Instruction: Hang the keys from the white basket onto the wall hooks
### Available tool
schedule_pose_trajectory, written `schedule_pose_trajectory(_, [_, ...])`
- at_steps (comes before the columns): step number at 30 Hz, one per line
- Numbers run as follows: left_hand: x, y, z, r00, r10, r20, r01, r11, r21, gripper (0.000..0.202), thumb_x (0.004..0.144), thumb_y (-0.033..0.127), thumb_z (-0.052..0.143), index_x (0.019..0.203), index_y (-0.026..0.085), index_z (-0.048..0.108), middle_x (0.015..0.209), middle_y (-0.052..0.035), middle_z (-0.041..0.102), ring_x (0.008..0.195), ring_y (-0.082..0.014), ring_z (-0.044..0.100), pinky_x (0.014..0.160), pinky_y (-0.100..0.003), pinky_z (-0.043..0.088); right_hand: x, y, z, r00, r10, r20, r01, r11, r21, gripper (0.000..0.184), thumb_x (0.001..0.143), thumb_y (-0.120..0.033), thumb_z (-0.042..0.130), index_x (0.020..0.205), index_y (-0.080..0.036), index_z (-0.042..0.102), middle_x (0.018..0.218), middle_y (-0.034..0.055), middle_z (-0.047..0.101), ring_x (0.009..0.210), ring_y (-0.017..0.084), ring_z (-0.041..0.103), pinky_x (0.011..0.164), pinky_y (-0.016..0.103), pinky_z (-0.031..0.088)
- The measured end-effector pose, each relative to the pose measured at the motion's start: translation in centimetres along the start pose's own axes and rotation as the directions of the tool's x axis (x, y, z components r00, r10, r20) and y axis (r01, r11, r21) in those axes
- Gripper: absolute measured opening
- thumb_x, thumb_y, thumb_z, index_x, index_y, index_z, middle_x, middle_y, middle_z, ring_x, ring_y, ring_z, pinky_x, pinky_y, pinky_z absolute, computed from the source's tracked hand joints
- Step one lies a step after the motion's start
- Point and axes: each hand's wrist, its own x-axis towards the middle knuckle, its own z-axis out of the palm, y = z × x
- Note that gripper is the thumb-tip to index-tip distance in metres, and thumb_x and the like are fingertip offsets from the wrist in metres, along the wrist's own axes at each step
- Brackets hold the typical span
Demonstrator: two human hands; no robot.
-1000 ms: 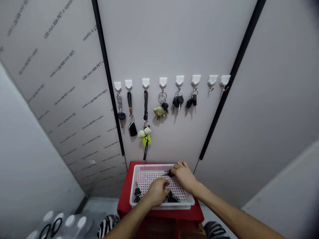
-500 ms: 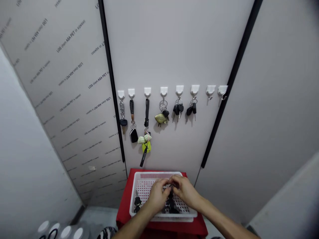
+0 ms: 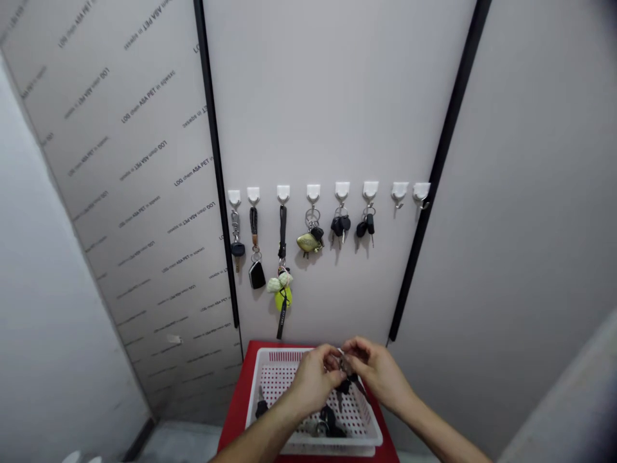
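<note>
While the left hand [image 3: 313, 379] and right hand [image 3: 378, 373] pinch a black key bunch [image 3: 343, 384] above a white basket [image 3: 284, 355]

Both hands are close together over the middle of the basket. The left hand is almost closed, with its fingers curled, and the right hand is half open, with its fingertips [image 3: 350, 345] reaching a small metal ring [image 3: 341, 352] at the top of the bunch. Part of the grip is hidden behind the fingers, but the bunch hangs between the hands, over the basket and well apart from the wall. More keys [image 3: 328, 421] lie inside the basket, and a single black key [image 3: 261, 407] lies near its left wall. The basket stands on a red stand [image 3: 234, 418]. Higher up, on a pale wall panel [image 3: 332, 96], there is a row of eight white adhesive hooks [image 3: 313, 191]. Six of them carry key sets, and one set has a yellow-green tag [image 3: 283, 299].
</note>
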Motion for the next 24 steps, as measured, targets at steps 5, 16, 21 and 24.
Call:
schedule_pose_trajectory(5, [-0.1, 1.5, 0.1, 0.988, 0.063, -0.14, -0.044, 0.99, 0.132, 0.026, 0.059, 0.01, 0.043, 0.082, 0.018, 0.05, 0.067, 0.0018, 0.054, 0.066, -0.0103, 0.048, 0.063, -0.021, 0.035, 0.1, -0.4, -0.8, 0.995, 0.018, -0.095, -0.019, 1.0, -0.006, 0.013, 0.063, -0.023, 0.041, 0.069, -0.014, 0.048, 0.065, 0.002, 0.052, 0.06, 0.011, 0.047, 0.058, 0.022, 0.037])
schedule_pose_trajectory(16, [2.5, 7.6, -1.3, 0.941, 0.333, -0.057, -0.29, 0.884, 0.367, 0.023, 0.06, 0.01, 0.041, 0.078, 0.019, 0.051, 0.065, 0.0024, 0.055, 0.067, -0.0102, 0.047, 0.062, -0.021, 0.036, -0.5, -1.9, -3.6, 0.996, -0.071, -0.058, 0.073, 0.997, 0.039, 0.024, 0.064, -0.031, 0.044, 0.08, -0.014, 0.05, 0.075, 0.0043, 0.054, 0.069, 0.013, 0.048, 0.065, 0.025, 0.038])
schedule_pose_trajectory(21, [4.5, 11.1, -1.1, 0.905, 0.421, -0.057, -0.373, 0.852, 0.368, 0.019, 0.061, 0.013, 0.043, 0.078, 0.019, 0.051, 0.064, 0.0033, 0.055, 0.066, -0.0097, 0.048, 0.06, -0.02, 0.037, 0.6, -3.7, -6.2, 0.959, -0.063, -0.277, 0.095, 0.99, 0.105, 0.018, 0.061, -0.032, 0.047, 0.06, -0.014, 0.049, 0.054, -0.0014, 0.048, 0.051, 0.008, 0.043, 0.051, 0.02, 0.036])
schedule_pose_trajectory(24, [5.9, 13.7, -1.2, 0.862, 0.494, -0.113, -0.427, 0.829, 0.361, 0.017, 0.064, 0.018, 0.043, 0.08, 0.019, 0.05, 0.068, 0.0026, 0.055, 0.064, -0.0088, 0.048, 0.059, -0.019, 0.038, 1.8, -6.0, -8.7, 0.923, -0.081, -0.376, 0.141, 0.981, 0.133, 0.015, 0.058, -0.029, 0.05, 0.057, -0.013, 0.049, 0.049, -0.0033, 0.046, 0.047, 0.006, 0.041, 0.048, 0.018, 0.035])
